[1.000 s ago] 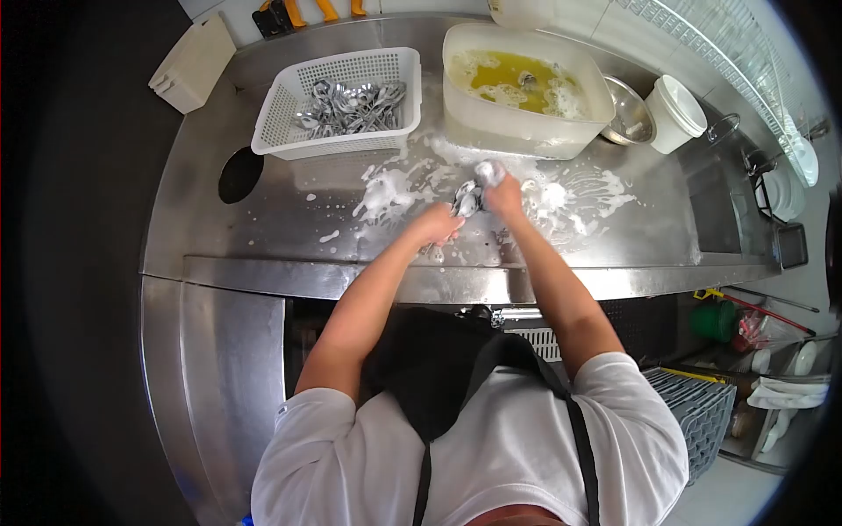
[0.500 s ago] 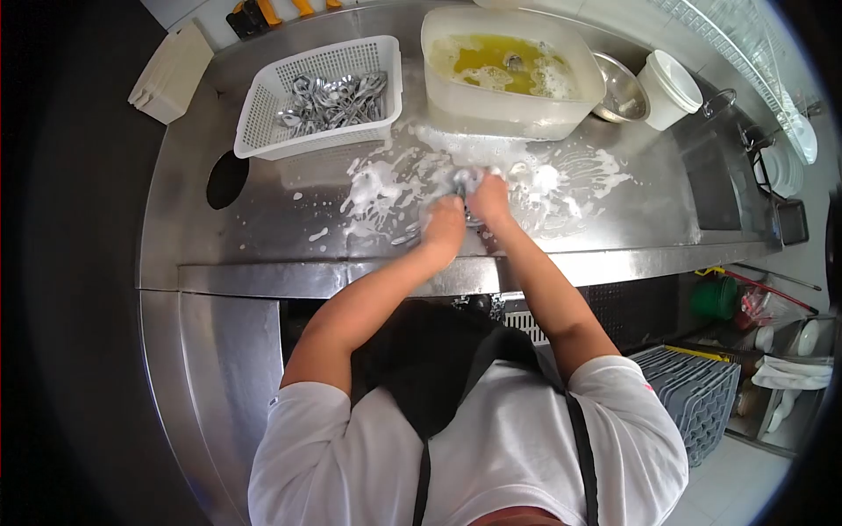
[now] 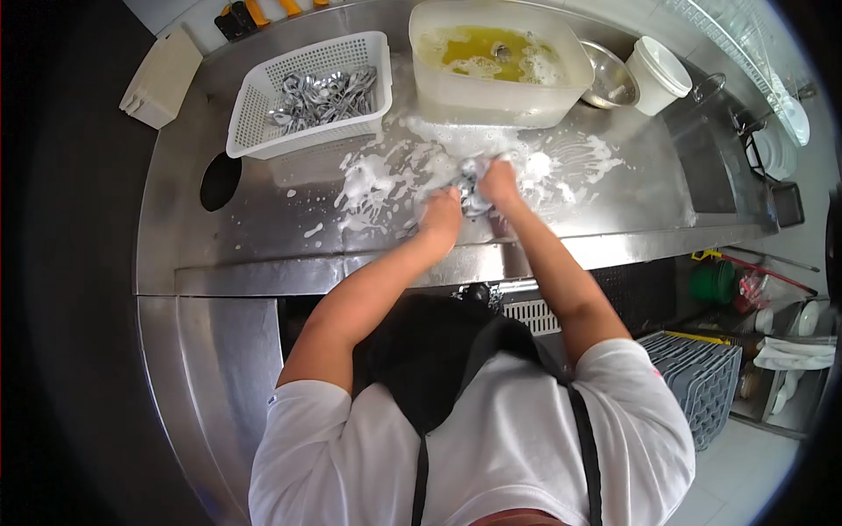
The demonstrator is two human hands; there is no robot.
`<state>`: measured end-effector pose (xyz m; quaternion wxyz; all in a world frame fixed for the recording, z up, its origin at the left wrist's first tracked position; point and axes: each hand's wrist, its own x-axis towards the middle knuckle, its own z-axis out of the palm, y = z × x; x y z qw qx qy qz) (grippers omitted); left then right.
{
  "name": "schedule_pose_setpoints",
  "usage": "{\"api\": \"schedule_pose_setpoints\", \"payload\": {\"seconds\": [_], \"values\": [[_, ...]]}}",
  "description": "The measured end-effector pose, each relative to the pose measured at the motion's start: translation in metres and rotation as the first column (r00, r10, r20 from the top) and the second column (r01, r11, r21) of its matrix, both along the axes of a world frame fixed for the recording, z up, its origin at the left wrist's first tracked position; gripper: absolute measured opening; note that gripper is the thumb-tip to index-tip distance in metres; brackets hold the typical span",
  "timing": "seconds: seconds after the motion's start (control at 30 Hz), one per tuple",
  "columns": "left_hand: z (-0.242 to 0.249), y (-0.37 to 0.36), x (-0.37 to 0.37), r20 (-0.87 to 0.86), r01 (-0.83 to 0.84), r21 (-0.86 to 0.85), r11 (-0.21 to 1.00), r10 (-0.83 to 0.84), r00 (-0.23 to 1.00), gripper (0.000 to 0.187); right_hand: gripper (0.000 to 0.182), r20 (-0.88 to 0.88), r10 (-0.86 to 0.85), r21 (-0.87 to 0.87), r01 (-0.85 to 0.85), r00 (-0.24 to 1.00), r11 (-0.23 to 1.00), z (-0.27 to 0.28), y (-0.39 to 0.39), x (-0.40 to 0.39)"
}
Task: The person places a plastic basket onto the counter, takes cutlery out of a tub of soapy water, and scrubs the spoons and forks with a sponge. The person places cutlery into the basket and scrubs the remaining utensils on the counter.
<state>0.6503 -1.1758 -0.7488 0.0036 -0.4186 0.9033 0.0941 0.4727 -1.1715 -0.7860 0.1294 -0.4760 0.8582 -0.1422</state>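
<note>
- Head view looks straight down on a long steel counter [image 3: 263, 219], wet and streaked with soap foam [image 3: 377, 180] at its middle, which fits washing done right on the surface rather than in a basin.
- At the far edge stands a large plastic tub [image 3: 500, 92] of yellowish sudsy water, close behind the hands, probably so items can be dipped and lifted out within easy reach.
- To the left of the tub sits a white perforated basket [image 3: 254, 114] holding a heap of metal cutlery [image 3: 324, 92]; its open mesh would let water drain off.
- Right of the tub, a steel bowl [image 3: 605, 83] and a white bucket [image 3: 658, 74] stand together by the back wall.
- A round hole [image 3: 219, 180] is cut in the counter at the left.
- Between the hands, on the foamy patch just near of the tub, lies a bundle of spoons [image 3: 469, 188].
- The left hand [image 3: 438, 219] is closed, fingers curled at the near end of the bundle.
- The right hand [image 3: 500, 180] wraps the far side, also curled tight.
- Foam and fingers hide most of the bundle, so how many pieces it has, and whether a sponge is there too, cannot be told.
- Things at the right edge are warped by the lens and hard to make out.
</note>
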Motion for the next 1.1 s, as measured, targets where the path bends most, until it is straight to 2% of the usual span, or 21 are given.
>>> {"api": "schedule_pose_setpoints", "payload": {"seconds": [0.07,0.1,0.13,0.17,0.2,0.23,0.27,0.3,0.37,0.43,0.53,0.57,0.63,0.7,0.73,0.83,0.87,0.93,1.03,1.07,1.1], "values": [[0.006,-0.004,0.004,-0.103,-0.004,0.132,0.991,0.018,0.995,0.020,0.023,-0.087,0.037,-0.171,-0.052,0.996,0.984,-0.017,0.003,-0.020],[0.016,-0.008,0.007,-0.150,-0.014,0.214,0.977,0.047,0.988,0.021,0.022,-0.144,0.054,-0.254,-0.089,0.988,0.963,0.009,0.005,-0.015],[0.026,-0.012,0.009,-0.195,-0.024,0.295,0.955,0.085,0.977,0.023,0.025,0.078,0.022,-0.367,0.008,0.997,0.930,0.034,0.014,-0.007],[0.035,-0.015,0.009,-0.190,-0.075,0.354,0.932,0.150,0.970,0.025,0.026,0.383,-0.042,-0.390,0.203,0.923,0.898,0.051,0.015,0.006],[0.043,-0.020,0.011,-0.176,-0.126,0.412,0.902,0.214,0.961,0.027,0.029,0.657,-0.078,-0.345,0.391,0.750,0.853,0.059,0.014,0.015],[0.048,-0.022,0.014,-0.155,-0.173,0.469,0.866,0.274,0.949,0.029,0.033,0.866,-0.090,-0.233,0.555,0.492,0.799,0.062,0.014,0.024],[0.051,-0.020,0.015,-0.159,-0.173,0.442,0.880,0.266,0.951,0.030,0.043,0.478,0.066,-0.490,0.204,0.876,0.848,0.019,0.010,0.027],[0.053,-0.017,0.011,-0.165,-0.166,0.413,0.895,0.253,0.953,0.031,0.045,0.604,0.074,-0.403,0.224,0.794,0.887,0.058,0.025,0.063],[0.055,-0.014,0.008,-0.174,-0.120,0.402,0.908,0.204,0.963,0.034,0.046,0.432,-0.023,-0.405,0.217,0.901,0.888,0.051,0.018,0.070],[0.055,-0.014,0.013,-0.177,-0.052,0.436,0.898,0.142,0.974,0.040,0.044,0.392,-0.054,-0.374,0.213,0.919,0.903,0.057,0.018,0.062],[0.026,-0.017,0.016,-0.488,0.035,0.430,0.902,0.200,0.850,0.042,0.038,0.436,-0.126,-0.402,0.319,0.891,0.859,0.057,0.020,0.047],[0.026,-0.019,0.017,-0.516,0.076,0.485,0.871,0.214,0.830,0.040,0.036,0.470,-0.149,-0.418,0.367,0.870,0.831,0.048,0.020,0.040],[0.028,-0.021,0.020,-0.563,0.162,0.584,0.795,0.254,0.786,0.035,0.026,0.860,-0.044,-0.350,0.651,0.508,0.674,0.033,0.012,0.020],[0.032,-0.025,0.018,-0.615,0.301,0.742,0.599,0.430,0.661,0.029,0.023,0.988,0.155,-0.077,0.861,-0.002,0.503,0.059,0.017,0.017],[0.035,-0.030,0.017,-0.613,0.382,0.784,0.489,0.517,0.597,0.026,0.025,0.935,0.356,-0.221,0.797,0.008,0.562,0.067,0.021,0.021],[0.027,-0.041,0.014,-0.556,0.415,0.831,0.370,0.522,0.647,0.021,0.024,0.930,0.352,-0.359,0.479,0.108,0.801,0.097,0.028,0.064],[0.031,-0.038,0.014,-0.529,0.351,0.843,0.408,0.506,0.681,0.020,0.019,0.959,0.284,-0.253,0.442,-0.004,0.861,0.100,0.029,0.059],[0.040,-0.037,0.018,-0.468,0.215,0.844,0.491,0.480,0.742,0.023,0.019,0.963,0.220,-0.269,0.532,0.156,0.803,0.089,0.021,0.066],[0.022,-0.041,0.026,-0.546,0.220,0.757,0.616,0.410,0.731,0.029,0.014,0.895,0.146,-0.411,0.652,0.421,0.637,0.080,0.008,0.077],[0.025,-0.039,0.029,-0.564,0.261,0.778,0.572,0.451,0.692,0.028,0.013,0.851,0.116,-0.480,0.672,0.511,0.564,0.081,0.003,0.077],[0.032,-0.038,0.034,-0.577,0.304,0.793,0.528,0.490,0.653,0.027,0.013,0.899,0.122,-0.419,0.743,0.422,0.522,0.094,0.000,0.075]]}}
